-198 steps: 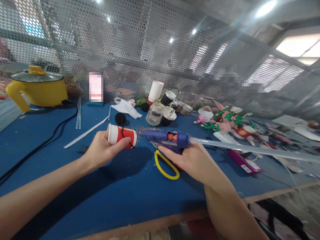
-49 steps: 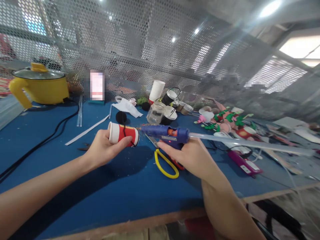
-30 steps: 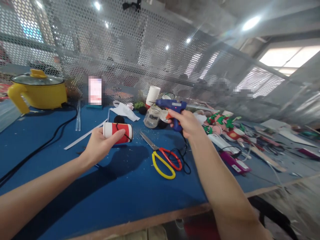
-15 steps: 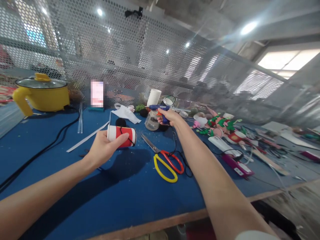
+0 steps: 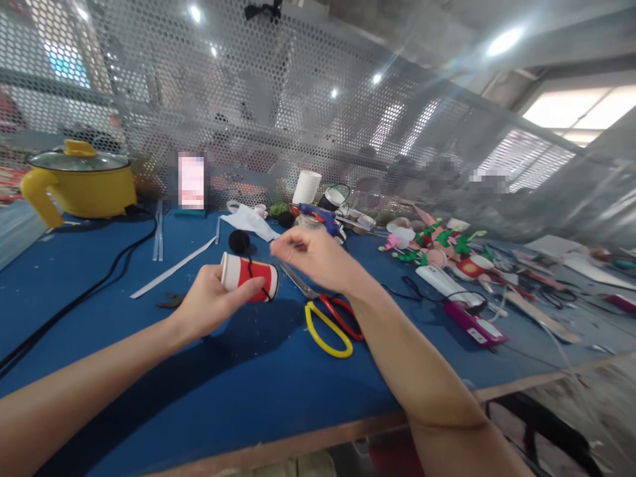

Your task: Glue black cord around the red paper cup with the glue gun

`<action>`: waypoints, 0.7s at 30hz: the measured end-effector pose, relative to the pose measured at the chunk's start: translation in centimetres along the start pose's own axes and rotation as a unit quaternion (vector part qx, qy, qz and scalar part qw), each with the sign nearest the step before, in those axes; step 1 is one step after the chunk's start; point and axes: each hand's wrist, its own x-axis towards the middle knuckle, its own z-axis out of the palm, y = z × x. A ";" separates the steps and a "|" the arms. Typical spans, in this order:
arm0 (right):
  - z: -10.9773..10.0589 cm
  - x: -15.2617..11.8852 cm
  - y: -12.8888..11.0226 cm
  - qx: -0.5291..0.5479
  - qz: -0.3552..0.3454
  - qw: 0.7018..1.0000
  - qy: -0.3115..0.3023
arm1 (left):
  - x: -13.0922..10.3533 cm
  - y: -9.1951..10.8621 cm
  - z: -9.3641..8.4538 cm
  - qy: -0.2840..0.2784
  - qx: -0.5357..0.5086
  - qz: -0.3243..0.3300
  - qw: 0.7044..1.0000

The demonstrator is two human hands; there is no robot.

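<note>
My left hand (image 5: 211, 298) grips a red and white paper cup (image 5: 258, 277) that lies tipped on its side in the air, thumb across its wall. A black cord runs around the cup. Just right of it hovers my right hand (image 5: 318, 260), fingers loosely bent, nothing visible in them. Beyond that hand a blue glue gun (image 5: 324, 217) rests by a clear jar, partly hidden. Scissors (image 5: 328, 329) with one yellow and one red handle lie under my right wrist. A black yarn ball (image 5: 239, 242) sits behind the cup.
A yellow pot (image 5: 84, 189) with a glass lid stands at the far left, its black cable crossing the blue table. A lit phone (image 5: 191, 182) stands at the back. White strips, pliers (image 5: 171, 301), stacked white cups (image 5: 307, 188), a purple box (image 5: 474, 323) and craft pieces lie around.
My right hand has let go of the glue gun and come back toward the cup. The cup has shifted slightly right and down, still in my left hand.
</note>
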 end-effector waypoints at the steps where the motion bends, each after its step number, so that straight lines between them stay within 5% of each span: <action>1: 0.7 -0.4 -0.7 -0.004 -0.013 1.000 -0.013 | -0.1 -0.1 0.1 -0.011 0.026 0.016 0.999; 9: 3.0 -1.5 -2.2 -0.060 -0.042 0.997 0.003 | -0.3 -0.5 0.3 0.003 0.104 0.034 0.994; 16: 1.6 -1.6 -1.9 0.084 0.005 0.995 0.044 | 0.3 0.5 -0.2 -0.010 -0.049 -0.059 0.997; 21: 0.6 -1.3 -1.6 0.185 -0.022 0.979 0.086 | 0.6 0.7 -0.4 -0.008 -0.161 -0.124 0.979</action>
